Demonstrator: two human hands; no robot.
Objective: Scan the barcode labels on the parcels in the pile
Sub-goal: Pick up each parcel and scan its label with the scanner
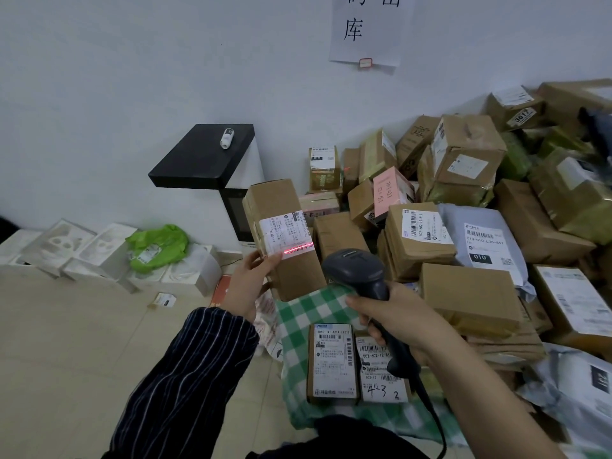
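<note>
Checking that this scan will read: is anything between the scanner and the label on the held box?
Nothing visible. The scanner in the right hand faces the label on the box the left hand holds, and its red line lies across the label. The left fingertips sit beside that line, not over it.

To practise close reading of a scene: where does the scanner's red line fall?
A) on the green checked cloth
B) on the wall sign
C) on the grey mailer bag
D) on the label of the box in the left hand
D: the red line lies across the label of the box that the left hand holds, and the scanner in the right hand points at it.
</note>
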